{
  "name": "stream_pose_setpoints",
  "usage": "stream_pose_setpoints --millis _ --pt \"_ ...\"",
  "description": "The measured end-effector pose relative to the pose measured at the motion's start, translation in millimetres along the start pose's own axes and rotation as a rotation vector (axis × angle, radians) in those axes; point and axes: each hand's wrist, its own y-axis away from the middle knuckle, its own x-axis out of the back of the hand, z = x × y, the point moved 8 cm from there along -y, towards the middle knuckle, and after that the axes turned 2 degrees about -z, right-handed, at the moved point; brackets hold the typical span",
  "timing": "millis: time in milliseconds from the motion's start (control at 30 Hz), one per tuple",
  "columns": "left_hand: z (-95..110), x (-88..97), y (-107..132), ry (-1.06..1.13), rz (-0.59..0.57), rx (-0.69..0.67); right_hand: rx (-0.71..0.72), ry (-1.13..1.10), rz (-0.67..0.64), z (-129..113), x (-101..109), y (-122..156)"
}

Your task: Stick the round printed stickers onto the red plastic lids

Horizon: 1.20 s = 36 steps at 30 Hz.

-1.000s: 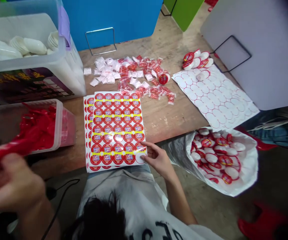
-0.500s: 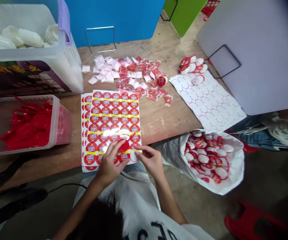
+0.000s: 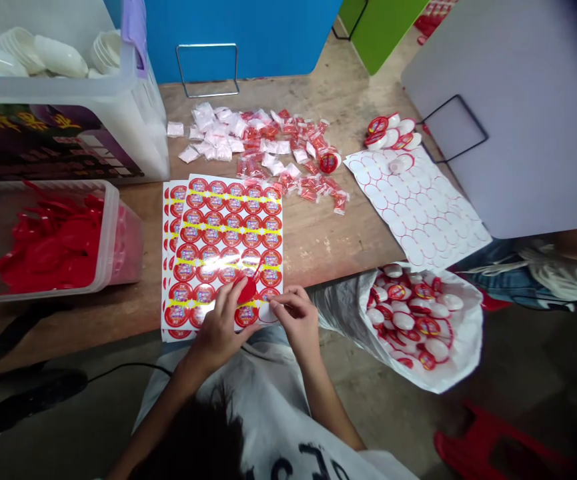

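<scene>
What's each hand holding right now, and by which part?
Left hand pinches a red plastic piece at the edge of its round head, thin stem pointing up. Right hand touches the lower corner of the sticker sheet; can't tell if it's gripping.

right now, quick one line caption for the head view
Left hand holds a red spoon over a sticker sheet, right hand at its corner

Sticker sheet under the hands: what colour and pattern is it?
The sticker sheet: red-rimmed round labels, yellow bands between rows; head view.
</scene>
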Motion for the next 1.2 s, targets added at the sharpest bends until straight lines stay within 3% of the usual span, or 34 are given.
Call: stream_pose_setpoints --millis 100,267,500,900,1100,1200 --pt "1 -1.9 2 -0.035 0.004 -0.025 0.034 0.060 0.018 -2 5 -2" --pt "-3 -5.9 4 -0.008 -0.002 0.023 0.187 0.251 -0.154 -17 3 0" --pt "-1 -7.5 2 -0.046 -0.020 0.001 0.346 0.443 -0.253 -27 1 -1" --pt "0 -9.1 -1 -0.124 -0.013 -0.007 0.400 0.625 -0.420 -32 -2 -5" --pt "-5 -15.8 0 -0.041 -0.064 0.024 0.359 0.553 -0.445 -27 -3 -6" --pt "-7 -17.9 1 0.076 -0.077 0.033 0.276 0.453 -0.389 -24 3 -7"
